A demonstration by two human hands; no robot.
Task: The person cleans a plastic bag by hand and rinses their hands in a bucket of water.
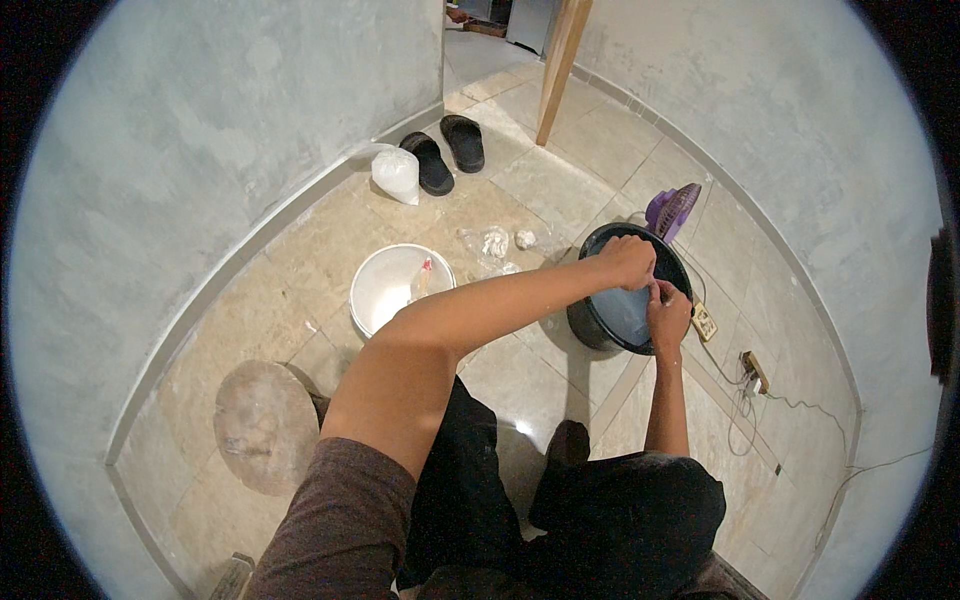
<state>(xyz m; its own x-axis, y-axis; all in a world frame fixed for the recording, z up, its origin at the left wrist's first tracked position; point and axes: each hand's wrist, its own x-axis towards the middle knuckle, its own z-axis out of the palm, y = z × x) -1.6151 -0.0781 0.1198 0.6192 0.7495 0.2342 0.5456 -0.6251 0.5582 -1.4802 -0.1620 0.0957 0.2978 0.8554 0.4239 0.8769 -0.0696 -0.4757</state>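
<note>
Both hands work over a black bucket (600, 330) standing on the tiled floor (590, 160) to the person's front right. The left hand (630, 260) reaches across the body, fingers curled and pinched on something small above the bucket; what it pinches cannot be identified. The right hand (668, 315) meets it at the bucket's near rim, fingers likewise closed on the same small item. A white bowl (385, 290) sits to the left, apart from the bucket. A purple fan (672, 208) stands just behind the bucket. Black sandals (445, 150) lie near the wall.
</note>
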